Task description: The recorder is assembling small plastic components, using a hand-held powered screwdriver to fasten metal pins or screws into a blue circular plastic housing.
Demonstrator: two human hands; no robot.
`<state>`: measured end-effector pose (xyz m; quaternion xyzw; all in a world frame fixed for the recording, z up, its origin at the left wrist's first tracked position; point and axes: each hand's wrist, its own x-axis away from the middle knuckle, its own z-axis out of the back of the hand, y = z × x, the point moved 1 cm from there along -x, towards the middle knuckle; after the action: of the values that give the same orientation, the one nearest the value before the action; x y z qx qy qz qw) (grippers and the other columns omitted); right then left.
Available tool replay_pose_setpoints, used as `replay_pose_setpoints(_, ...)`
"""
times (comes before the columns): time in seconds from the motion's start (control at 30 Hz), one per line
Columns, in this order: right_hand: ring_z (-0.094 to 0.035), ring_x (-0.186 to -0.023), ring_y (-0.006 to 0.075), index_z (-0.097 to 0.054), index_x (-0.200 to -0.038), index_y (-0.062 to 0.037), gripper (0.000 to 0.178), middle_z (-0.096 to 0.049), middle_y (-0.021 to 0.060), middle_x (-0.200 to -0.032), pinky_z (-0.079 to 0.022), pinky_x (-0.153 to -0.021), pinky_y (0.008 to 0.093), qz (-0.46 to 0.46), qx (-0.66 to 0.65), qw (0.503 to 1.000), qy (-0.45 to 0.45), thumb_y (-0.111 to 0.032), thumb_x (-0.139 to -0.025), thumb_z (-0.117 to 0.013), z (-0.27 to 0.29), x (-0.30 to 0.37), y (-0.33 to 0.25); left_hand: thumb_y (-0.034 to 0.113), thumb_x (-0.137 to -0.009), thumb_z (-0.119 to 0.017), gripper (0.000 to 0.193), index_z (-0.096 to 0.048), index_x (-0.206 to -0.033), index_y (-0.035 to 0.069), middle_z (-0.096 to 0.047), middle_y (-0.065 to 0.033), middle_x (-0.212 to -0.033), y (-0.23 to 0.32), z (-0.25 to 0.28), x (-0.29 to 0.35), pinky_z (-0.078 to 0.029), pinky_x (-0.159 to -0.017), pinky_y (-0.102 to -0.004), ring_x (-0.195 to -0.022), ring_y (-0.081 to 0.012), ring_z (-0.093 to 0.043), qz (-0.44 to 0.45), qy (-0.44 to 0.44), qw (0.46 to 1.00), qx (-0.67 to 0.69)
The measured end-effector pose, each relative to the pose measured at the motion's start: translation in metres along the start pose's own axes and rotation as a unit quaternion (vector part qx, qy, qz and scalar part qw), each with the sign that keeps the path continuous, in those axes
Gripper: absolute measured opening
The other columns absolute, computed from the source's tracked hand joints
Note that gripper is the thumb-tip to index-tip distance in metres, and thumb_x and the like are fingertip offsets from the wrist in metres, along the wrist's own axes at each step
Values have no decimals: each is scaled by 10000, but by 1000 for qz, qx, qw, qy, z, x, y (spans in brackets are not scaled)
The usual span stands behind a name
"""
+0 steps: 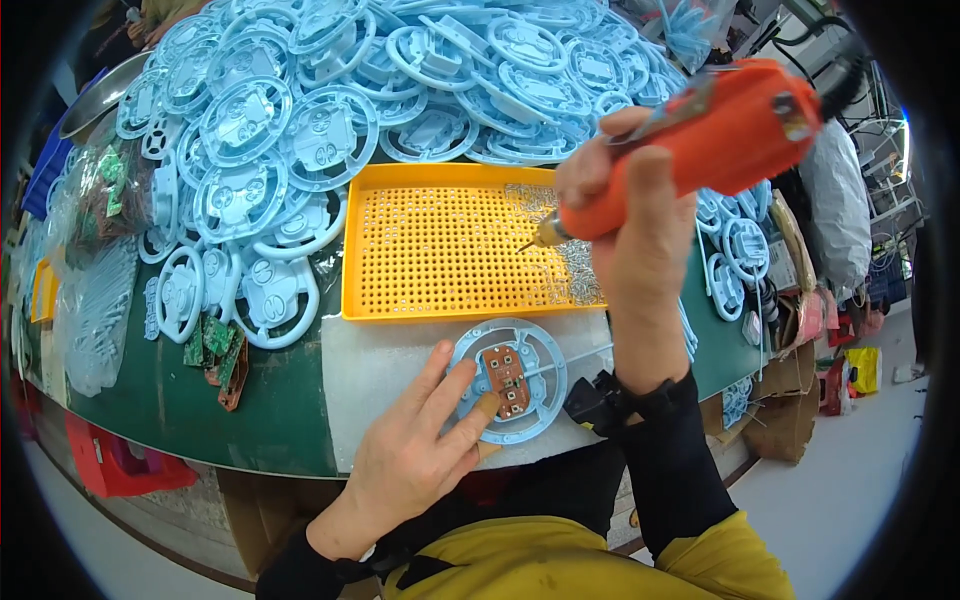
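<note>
- The green tabletop (270,420) carries a high heap of light-blue plastic steering wheels (430,70); if somebody pushes it, some could slide into the yellow perforated tray (450,309).
- The left hand (410,455) has its fingers slightly spread, tips resting at one steering wheel (558,395) and the brown circuit board (507,382) in its middle. If this pressure is too light, the board could turn or shift.
- The right hand (650,210) has its fingers wrapped around an orange electric screwdriver (700,140), its bit above the tray. I cannot tell whether the tip carries a screw; one badly seated could fall.
- Near the board, a slipping bit could hurt the left fingers.
- Loose screws (580,270) crowd the tray's right side; a knock could scatter them.
- The wheel lies on a white sheet (350,390), which could slip under sideways force.
</note>
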<state>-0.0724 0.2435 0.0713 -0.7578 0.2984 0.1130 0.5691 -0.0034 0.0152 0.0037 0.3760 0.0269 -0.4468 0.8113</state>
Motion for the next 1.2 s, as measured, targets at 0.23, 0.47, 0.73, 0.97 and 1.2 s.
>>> replay_pose_setpoints(0.23,-510,-625,129,-523,-1106,-82,697,-499,-8,-719,-417,-604,305,-38,96,994,-23,-675,-795,-719,-9,36,-74,86,-645,-823,510,-702,-1139,125,-585,-153,-1301,-2,10,-1,-557,-942,-435,-1294,-414,-546,-31,3,999,-31)
replay_pose_setpoints(0.47,-607,-731,146,-500,-1221,-17,565,-613,59,-834,-493,-674,289,-59,72,996,-8,-352,-865,-782,11,67,-82,226,-686,-870,509,-702,-1162,165,-586,-141,-1329,15,22,1,-528,-978,-451,-1290,-420,-543,-48,-25,997,-48)
replay_pose_setpoints(0.73,-540,-850,111,-533,-1303,-17,495,-587,24,-991,-470,-764,284,-41,135,990,-6,-142,-877,-752,12,63,-73,264,-722,-849,446,-724,-1133,147,-608,-163,-1256,48,29,22,-520,-975,-475,-1235,-427,-570,-76,49,989,-118)
replay_pose_setpoints(0.97,-605,-903,163,-534,-1320,6,539,-655,98,-1034,-504,-834,319,34,201,979,4,-167,-856,-747,18,59,-62,278,-750,-828,370,-734,-1076,130,-615,-158,-1236,116,72,8,-535,-938,-491,-1186,-424,-596,-204,89,964,-146)
replay_pose_setpoints(1.2,-645,-873,183,-431,-1414,-43,642,-656,117,-1031,-528,-810,317,16,226,974,-17,-185,-867,-736,4,57,-78,368,-886,-723,404,-661,-1193,113,-583,-169,-1290,212,178,12,-499,-973,-559,-1224,-452,-565,-278,146,921,-230)
